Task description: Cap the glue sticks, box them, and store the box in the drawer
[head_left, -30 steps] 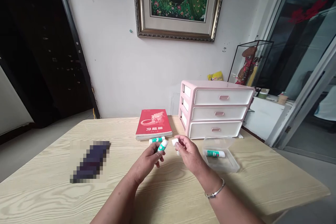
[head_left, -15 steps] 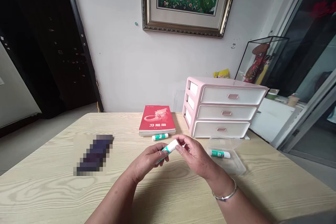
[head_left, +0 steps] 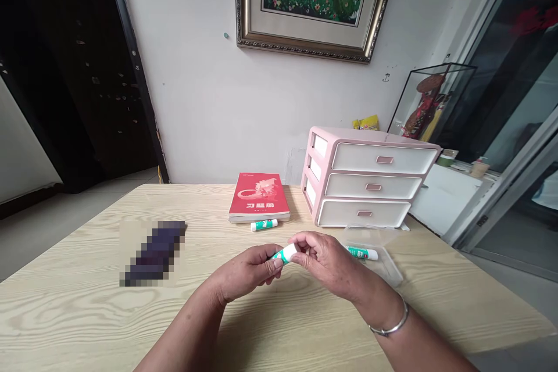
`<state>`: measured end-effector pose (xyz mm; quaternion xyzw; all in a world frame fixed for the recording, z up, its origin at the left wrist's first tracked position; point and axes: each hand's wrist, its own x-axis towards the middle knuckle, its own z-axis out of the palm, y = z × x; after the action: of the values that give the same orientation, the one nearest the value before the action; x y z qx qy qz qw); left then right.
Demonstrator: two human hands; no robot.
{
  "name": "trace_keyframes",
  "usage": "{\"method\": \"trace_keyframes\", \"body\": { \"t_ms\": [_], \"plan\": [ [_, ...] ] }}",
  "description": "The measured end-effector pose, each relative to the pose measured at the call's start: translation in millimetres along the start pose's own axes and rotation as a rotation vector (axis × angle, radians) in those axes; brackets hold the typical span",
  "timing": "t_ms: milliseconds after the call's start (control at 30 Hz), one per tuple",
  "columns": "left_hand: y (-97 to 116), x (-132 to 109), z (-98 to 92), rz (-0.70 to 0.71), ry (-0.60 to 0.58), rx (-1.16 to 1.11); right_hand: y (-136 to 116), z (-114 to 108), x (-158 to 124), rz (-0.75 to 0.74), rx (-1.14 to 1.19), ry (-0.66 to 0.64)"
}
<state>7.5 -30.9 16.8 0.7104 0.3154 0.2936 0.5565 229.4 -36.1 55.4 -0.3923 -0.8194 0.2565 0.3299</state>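
Glue stick (head_left: 286, 254): being held tilted between both hands over the table (head_left: 108, 325), white end pointing up and right.
Left hand (head_left: 244, 273): gripping the green-labelled body, thumb lying along it.
Right hand (head_left: 329, 264): pinching the white end between thumb and fingers; cannot tell whether it is twisting.
Bracelet (head_left: 396, 326): circling the right wrist, silver-coloured.
Second glue stick (head_left: 264, 225): lying beyond the hands, just in front of the red book (head_left: 259, 195).
Clear box (head_left: 396, 274): sitting right of the hands, lid tipped back, partly hidden by the right hand.
Third glue stick (head_left: 365, 253): lying inside the clear box, left end hidden.
Drawer unit (head_left: 383, 137): standing right of the red book, pink frame, three white drawers closed.
Pixelated dark patch (head_left: 154, 253): showing on the table's left side, contents unreadable.
Yellow packet (head_left: 368, 122): peeking above the drawer unit's back edge.
Framed picture (head_left: 305, 50): hanging on the wall (head_left: 196, 99).
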Motion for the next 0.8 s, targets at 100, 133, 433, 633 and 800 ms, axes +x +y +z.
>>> {"method": "trace_keyframes", "body": {
  "t_ms": [100,133,433,633,800],
  "plan": [
    [3,0,2.8,0.031,0.048,0.185,4,7,0,0.054,0.066,0.033],
    [4,0,4.1,0.043,0.071,0.253,7,11,0,0.080,0.093,0.052],
    [-7,11,14.8,0.130,0.348,0.704,21,40,16,0.487,0.391,0.239],
    [-8,11,14.5,0.165,0.439,0.697,17,45,27,0.474,0.461,0.294],
    [-1,9,14.0,0.094,0.457,0.206,20,49,25,0.302,0.487,0.378]
  ]
}}
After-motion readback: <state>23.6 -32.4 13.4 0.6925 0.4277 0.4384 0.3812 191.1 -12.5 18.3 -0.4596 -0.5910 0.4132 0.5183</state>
